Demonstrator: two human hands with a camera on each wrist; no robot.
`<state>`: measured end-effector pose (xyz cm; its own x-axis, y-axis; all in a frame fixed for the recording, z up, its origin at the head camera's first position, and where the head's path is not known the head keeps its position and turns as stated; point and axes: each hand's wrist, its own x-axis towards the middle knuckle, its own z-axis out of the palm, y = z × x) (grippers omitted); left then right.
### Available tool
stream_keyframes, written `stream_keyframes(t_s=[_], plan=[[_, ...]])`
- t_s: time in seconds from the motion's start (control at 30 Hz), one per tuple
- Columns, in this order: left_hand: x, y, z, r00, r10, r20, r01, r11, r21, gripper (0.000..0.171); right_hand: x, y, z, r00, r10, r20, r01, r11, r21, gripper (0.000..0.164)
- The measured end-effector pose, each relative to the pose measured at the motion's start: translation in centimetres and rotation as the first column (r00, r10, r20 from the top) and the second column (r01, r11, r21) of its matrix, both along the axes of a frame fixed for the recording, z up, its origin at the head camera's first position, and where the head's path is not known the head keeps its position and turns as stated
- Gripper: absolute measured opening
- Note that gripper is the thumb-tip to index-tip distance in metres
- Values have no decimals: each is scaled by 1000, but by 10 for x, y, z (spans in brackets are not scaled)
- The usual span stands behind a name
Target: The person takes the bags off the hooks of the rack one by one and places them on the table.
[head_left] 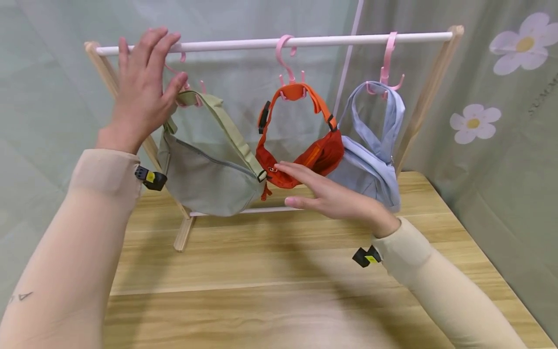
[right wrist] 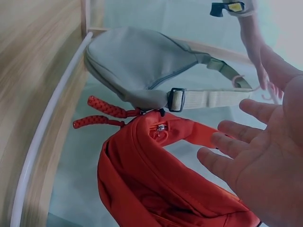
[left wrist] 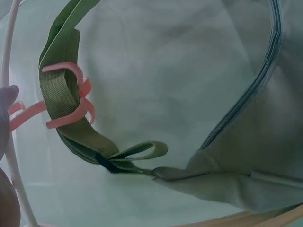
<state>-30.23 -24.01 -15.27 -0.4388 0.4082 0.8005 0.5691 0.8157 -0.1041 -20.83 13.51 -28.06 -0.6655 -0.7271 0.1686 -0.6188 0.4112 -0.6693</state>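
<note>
My left hand [head_left: 144, 80] is at the left end of the white rod [head_left: 235, 45], its fingers rising above the rod and its thumb held apart. Beside it a pink hanger [left wrist: 70, 97] carries the green strap of a grey-green waist bag [head_left: 209, 177]. At the left wrist view's edge, parts of the hand overlap the rod and hanger hook. With fingers straight, my right hand [head_left: 335, 194] is in front of an orange-red waist bag [right wrist: 156, 175], which hangs by its strap from the middle pink hanger [head_left: 285, 60]. Nothing is between the right hand's fingers.
A light-blue bag [head_left: 370, 172] hangs from a third pink hanger [head_left: 387, 63] on the right. The rack's wooden legs [head_left: 425, 104] stand on a wood-grain table [head_left: 244, 286]. Behind is a pale green curtain [head_left: 514, 169] with white flowers.
</note>
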Motion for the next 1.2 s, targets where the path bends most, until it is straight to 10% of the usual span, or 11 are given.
stream_keyframes(t_s=[1.2], plan=[[-2, -3, 24, 991, 67, 112, -75, 995, 71, 57, -25, -33, 38, 997, 3, -79, 2, 998, 60, 76]])
